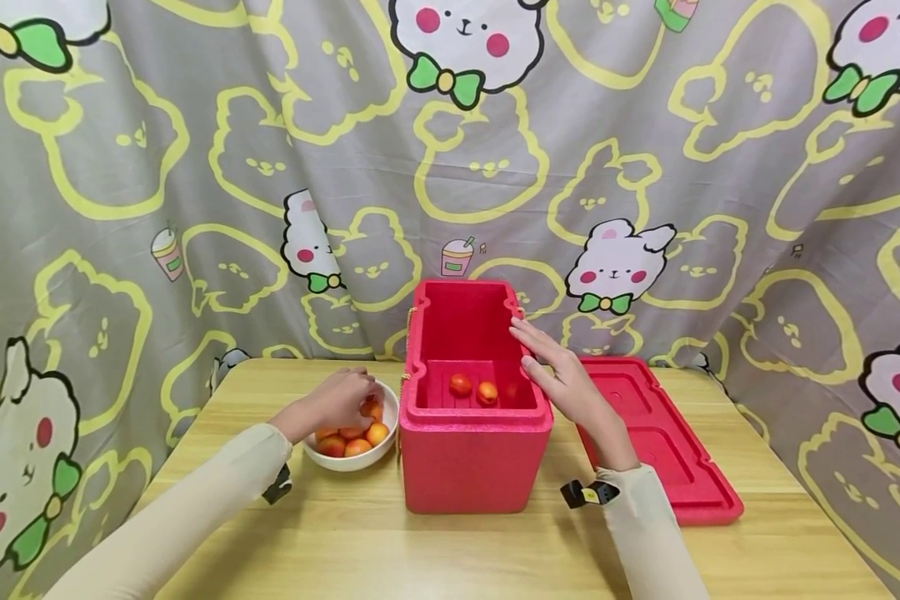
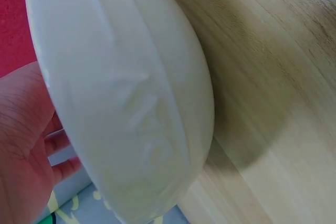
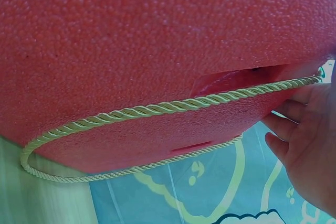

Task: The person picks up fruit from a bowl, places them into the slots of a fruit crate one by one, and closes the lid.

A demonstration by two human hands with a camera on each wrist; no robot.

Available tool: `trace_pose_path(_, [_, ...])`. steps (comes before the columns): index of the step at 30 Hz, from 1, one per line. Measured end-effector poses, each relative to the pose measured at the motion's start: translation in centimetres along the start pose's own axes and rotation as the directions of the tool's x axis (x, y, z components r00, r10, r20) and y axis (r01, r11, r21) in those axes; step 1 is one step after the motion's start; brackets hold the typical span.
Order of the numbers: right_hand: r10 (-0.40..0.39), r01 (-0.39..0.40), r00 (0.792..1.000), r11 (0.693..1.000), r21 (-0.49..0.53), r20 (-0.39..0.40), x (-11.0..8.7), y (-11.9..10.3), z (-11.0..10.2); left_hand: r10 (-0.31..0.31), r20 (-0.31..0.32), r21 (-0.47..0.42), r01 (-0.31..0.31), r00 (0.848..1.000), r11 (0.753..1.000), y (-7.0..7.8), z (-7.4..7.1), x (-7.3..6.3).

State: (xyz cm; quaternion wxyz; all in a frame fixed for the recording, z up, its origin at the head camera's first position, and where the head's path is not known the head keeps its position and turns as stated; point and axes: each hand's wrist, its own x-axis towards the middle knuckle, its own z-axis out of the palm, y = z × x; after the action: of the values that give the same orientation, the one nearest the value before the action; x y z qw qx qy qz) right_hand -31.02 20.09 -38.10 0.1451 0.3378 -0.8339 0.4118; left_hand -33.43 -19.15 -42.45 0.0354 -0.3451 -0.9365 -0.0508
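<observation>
A white bowl (image 1: 352, 463) of small round orange-red fruit (image 1: 357, 447) stands at the left of the table. My left hand (image 1: 337, 400) reaches down into it, fingers bent over a fruit (image 1: 372, 409) at the bowl's right side. The bowl wall hides those fingertips in the left wrist view, so I cannot tell whether they grip it. Beside the bowl is an uncovered red foam box (image 1: 476, 467) with two fruits (image 1: 461, 384) on its floor. Flat against its right rim rests my right hand (image 1: 562, 371), fingers extended and holding nothing.
A red lid (image 1: 675, 442) lies on the wooden table (image 1: 465, 558) to the right of the box, partly behind my right forearm. Twisted gold rope (image 3: 173, 107) loops along the box's side. Behind the table hangs a patterned grey curtain (image 1: 375, 167).
</observation>
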Motion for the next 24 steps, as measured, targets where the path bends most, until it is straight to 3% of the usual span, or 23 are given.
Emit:
trace_pose_path(11, [-0.008,0.008,1.0,1.0,-0.016,-0.004,0.0,0.1,0.0,0.042,-0.141,-0.045,-0.049,0.989,0.998,-0.4,-1.6,-0.4])
trace_pose_path(16, [-0.01,0.01,1.0,1.0,-0.021,-0.008,0.0,0.1,0.0,0.019,-0.21,-0.041,-0.028,0.978,0.999,-0.6,-2.7,-0.7])
trace_pose_path(24, [-0.017,0.017,1.0,1.0,-0.022,-0.004,0.0,0.1,0.0,-0.023,-0.265,-0.018,0.019,0.964,1.0,-0.7,-5.1,-0.8])
